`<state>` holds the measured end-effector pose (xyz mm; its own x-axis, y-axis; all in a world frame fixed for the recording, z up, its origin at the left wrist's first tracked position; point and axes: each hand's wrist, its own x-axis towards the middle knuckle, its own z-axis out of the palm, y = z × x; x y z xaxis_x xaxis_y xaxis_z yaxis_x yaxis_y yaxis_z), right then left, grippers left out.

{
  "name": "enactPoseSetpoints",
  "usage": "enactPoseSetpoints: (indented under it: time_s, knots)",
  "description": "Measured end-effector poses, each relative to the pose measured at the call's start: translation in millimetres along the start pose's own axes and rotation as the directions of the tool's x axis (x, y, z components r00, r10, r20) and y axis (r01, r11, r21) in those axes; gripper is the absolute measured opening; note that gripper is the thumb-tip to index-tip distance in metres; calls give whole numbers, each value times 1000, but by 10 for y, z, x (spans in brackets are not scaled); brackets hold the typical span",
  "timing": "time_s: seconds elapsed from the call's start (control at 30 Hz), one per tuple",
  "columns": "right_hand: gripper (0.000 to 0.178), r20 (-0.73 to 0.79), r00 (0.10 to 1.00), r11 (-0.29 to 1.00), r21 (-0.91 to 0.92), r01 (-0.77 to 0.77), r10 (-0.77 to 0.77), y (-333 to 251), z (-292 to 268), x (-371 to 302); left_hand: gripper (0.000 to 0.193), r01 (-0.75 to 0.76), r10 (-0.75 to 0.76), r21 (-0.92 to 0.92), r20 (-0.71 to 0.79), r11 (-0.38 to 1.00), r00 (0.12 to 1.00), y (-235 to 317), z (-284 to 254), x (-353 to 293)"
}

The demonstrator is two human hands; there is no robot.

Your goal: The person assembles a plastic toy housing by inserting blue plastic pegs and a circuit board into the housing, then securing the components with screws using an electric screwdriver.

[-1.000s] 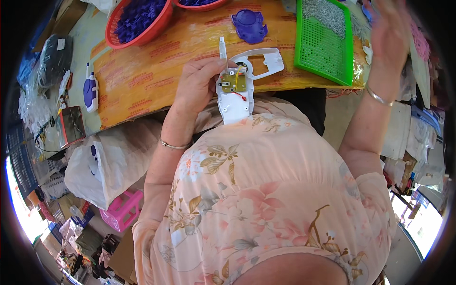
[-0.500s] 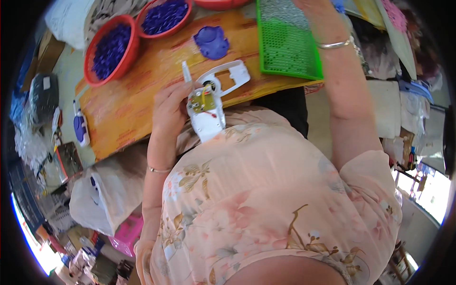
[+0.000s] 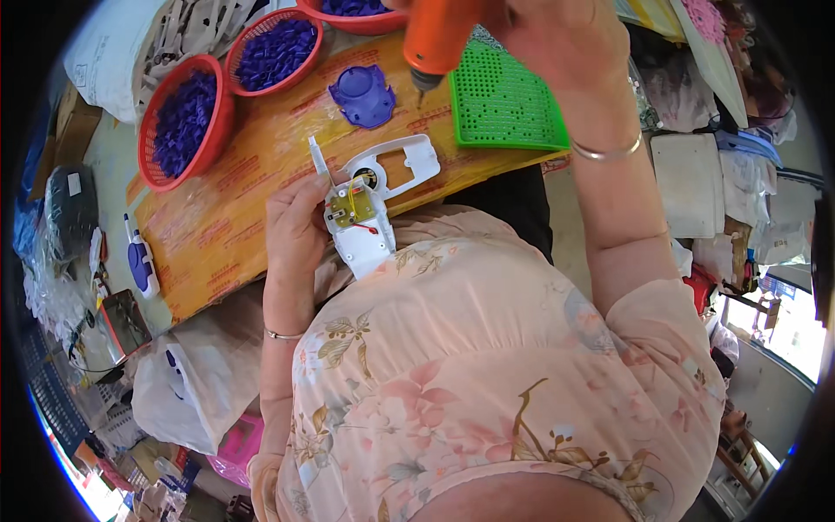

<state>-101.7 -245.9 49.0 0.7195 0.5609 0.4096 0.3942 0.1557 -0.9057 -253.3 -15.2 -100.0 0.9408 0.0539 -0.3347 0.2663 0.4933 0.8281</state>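
Left hand (image 3: pixel 296 230) grips the white plastic housing (image 3: pixel 361 222) at the edge of the wooden table (image 3: pixel 226 209). Your right hand (image 3: pixel 557 39) is closed around the orange screwdriver (image 3: pixel 435 39), raised above the green tray (image 3: pixel 504 100).

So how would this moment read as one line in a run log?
left hand: holds open white casing | right hand: grips orange screwdriver, tip down | bench: purple cover, green tray
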Motion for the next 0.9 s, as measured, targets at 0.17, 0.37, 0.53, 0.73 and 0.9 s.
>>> enactPoseSetpoints:
  time_s: [0.17,0.37,0.53,0.73,0.9]
  knots:
    - [43,-9,1000,933,360,8,-5,-16,43,-73,26,-44,45,13,-61,999,997,-27,-23,-33]
    - [41,15,997,885,460,-75,77,149,-155,-92,26,-62,62,-3,-59,998,996,-57,-70,-25]
    - [47,75,974,941,251,-226,214,100,-345,-181,27,-70,72,20,-62,997,996,-23,0,-10]
    - [35,-35,971,937,255,239,-238,579,-289,-125,27,-79,80,14,-98,997,992,-20,12,-53]
    - [25,-281,957,994,99,-44,70,426,-126,-281,27,-77,77,10,-98,997,992,-10,47,-56]
